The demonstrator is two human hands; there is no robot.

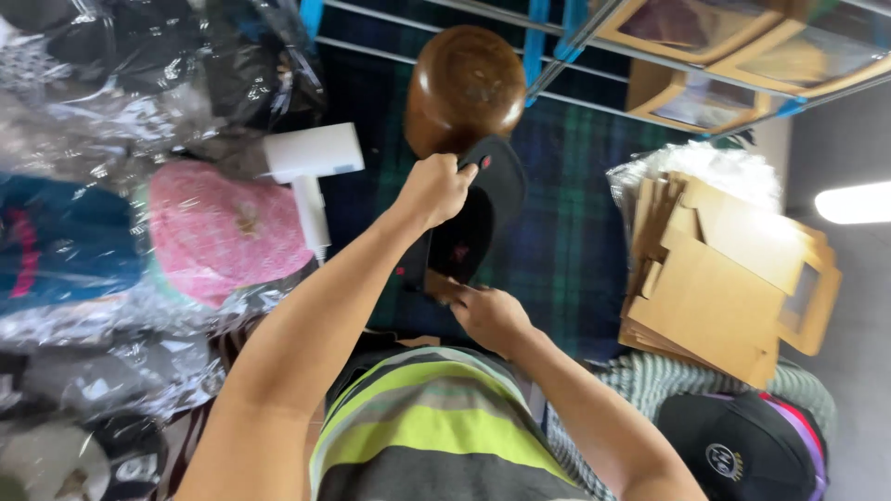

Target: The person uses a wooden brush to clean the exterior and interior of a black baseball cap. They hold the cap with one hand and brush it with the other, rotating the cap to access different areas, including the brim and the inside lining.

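Observation:
A black cap (489, 190) is held over a dark blue and green plaid cloth (566, 232), just below a rounded brown wooden head form (464, 83). My left hand (433, 190) is closed on the cap's upper edge next to the form. My right hand (489, 317) grips the cap's lower edge, close to my striped shirt. Part of the cap is hidden behind my left wrist.
A white handheld appliance (311, 162) lies left of the form. A pink cap in clear plastic (223, 232) and several other bagged caps fill the left side. Flat brown cardboard boxes (724, 278) are stacked at right, with another black cap (742, 450) below them. Windowed boxes (705, 93) sit on a wire shelf.

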